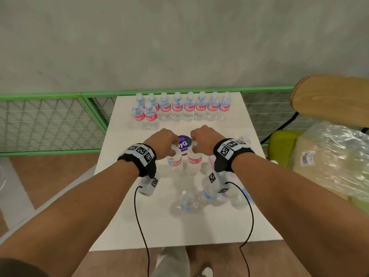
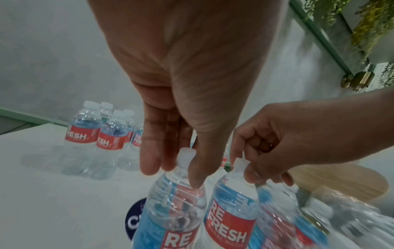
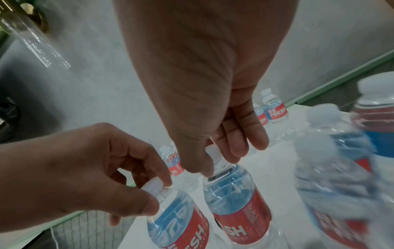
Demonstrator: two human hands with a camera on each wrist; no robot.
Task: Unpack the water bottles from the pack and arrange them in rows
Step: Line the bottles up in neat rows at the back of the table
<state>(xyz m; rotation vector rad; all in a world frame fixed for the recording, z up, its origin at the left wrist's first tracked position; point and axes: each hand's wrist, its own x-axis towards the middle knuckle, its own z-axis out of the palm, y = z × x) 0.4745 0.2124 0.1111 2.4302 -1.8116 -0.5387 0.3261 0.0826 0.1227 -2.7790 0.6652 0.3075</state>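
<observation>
My left hand (image 1: 162, 141) and right hand (image 1: 201, 139) each pinch 1 water bottle (image 1: 175, 159) by its cap (image 2: 185, 155); either could slip, toppling the back-edge row (image 1: 189, 106).

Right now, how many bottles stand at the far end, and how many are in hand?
Far-end bottles: 10
Left bottle, pinched by left hand: 1
Right bottle, pinched by right hand: 1
Total: 12; nearer loose bottles are too blurred to count.
</observation>
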